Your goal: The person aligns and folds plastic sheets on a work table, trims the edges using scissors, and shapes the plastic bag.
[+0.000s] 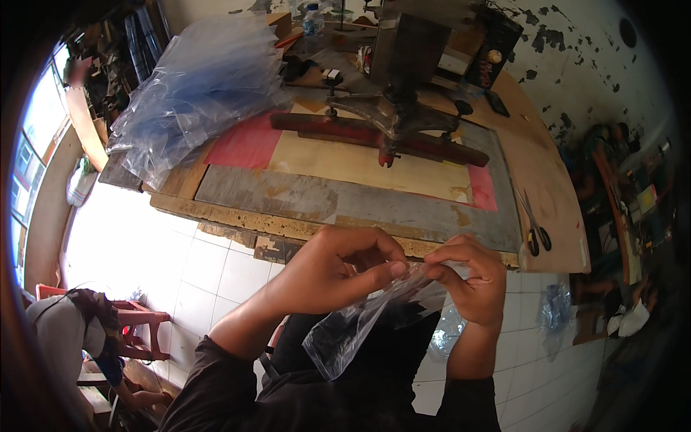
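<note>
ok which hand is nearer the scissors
Right. The right hand is left of the scissors and lower in the picture, not touching them; the left hand is farther left, beyond the right hand. Both pinch clear plastic.

Passable: strip along near edge of table (543,162). Red bar (353,135) blocks middle, plastic pile (201,86) blocks left side, scissors (533,225) near near-right corner.

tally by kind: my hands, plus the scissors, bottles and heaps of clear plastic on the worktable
Hands: 2 (left hand, right hand), both pinching thin clear film
Scissors: 1
Bottle: 1, toward the back
Heap of clear plastic: 1
Total: 5
</note>
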### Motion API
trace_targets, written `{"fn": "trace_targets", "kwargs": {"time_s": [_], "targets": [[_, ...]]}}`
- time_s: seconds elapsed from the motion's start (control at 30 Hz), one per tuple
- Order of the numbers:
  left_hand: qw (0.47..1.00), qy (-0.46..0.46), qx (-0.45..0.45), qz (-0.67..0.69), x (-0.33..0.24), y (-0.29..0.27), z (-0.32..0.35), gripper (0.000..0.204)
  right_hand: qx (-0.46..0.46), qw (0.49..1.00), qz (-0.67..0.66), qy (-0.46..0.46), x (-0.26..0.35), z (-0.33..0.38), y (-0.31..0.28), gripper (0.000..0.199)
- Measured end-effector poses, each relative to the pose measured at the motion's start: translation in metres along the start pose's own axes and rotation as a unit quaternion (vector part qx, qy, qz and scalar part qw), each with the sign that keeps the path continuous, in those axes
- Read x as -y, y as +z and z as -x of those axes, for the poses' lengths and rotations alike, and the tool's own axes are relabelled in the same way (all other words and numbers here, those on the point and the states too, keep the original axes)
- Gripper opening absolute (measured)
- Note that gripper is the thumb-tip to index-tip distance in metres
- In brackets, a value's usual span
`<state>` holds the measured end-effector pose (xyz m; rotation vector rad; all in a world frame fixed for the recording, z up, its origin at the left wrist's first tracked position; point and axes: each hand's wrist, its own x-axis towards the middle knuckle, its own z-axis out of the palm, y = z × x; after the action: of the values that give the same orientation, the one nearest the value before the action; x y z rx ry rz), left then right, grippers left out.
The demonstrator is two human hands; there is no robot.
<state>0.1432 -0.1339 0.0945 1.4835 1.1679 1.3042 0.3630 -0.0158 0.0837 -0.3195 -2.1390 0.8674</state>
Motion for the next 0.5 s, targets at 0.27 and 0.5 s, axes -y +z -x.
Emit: {"fn": "trace_targets", "kwargs": {"time_s": [0.27, 0.5], "targets": [[0.977, -0.084, 0.046, 0.192, 0.013, 0.010, 0.002, 0.017, 0.038, 0.998, -0.048, 0.004, 0.004, -0.005, -0.003, 0.015], [0.964, -0.084, 0.091, 0.234, 0.022, 0.016, 0.002, 0.013, 0.070, 0.994, -0.076, 0.033, 0.002, -0.003, -0.004, 0.017]]}}
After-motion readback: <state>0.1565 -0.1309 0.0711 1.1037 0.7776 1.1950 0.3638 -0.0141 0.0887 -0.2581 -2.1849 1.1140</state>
